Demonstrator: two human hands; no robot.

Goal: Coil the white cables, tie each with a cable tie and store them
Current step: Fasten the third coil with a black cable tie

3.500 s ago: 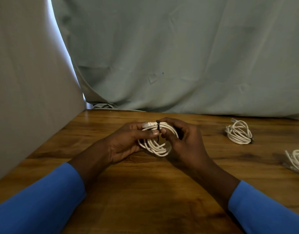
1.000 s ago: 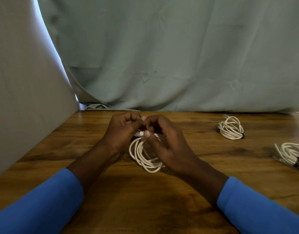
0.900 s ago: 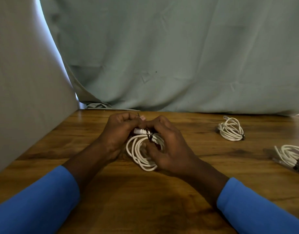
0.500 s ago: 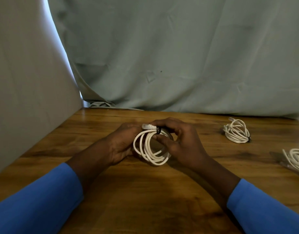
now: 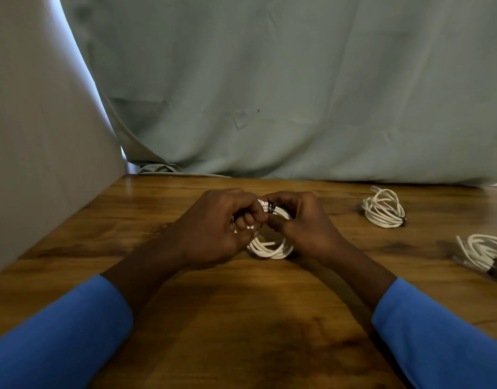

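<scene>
**Cable Tie Being Secured on the Held Coil**

Nearest the camera, two blue sleeves (image 5: 59, 332) reach forward over the table (image 5: 241, 318). Beyond them, the left hand (image 5: 213, 231) and the right hand (image 5: 303, 228) meet at the top of the white coil (image 5: 269, 248), held at the table's centre. Whether its lower loops touch the wood cannot be told. The fingers of both hands are curled and pinch the bundle on either side of the dark cable tie (image 5: 271, 206), which bands the strands at the top.

Change: half a second ago the left hand lay behind the coil and most of the loops were exposed. The left fingers have now come over the front and close on the bundle just beside the tie, hiding the left half of the loops. One second ago a thin tail stood up between the hands; no tail shows now. Judgement: the tie is wrapped and is being tightened or tucked. Storing is not yet done.

To the right, the near tied coil (image 5: 486, 254) lies at the table's edge, partly out of view. The far tied coil (image 5: 383, 211) lies beyond it. Both are well apart from the hands and obstruct nothing. No storage container is visible. Behind the table hangs a grey-green curtain (image 5: 298, 94), with a pale panel (image 5: 39, 136) at the left.
</scene>
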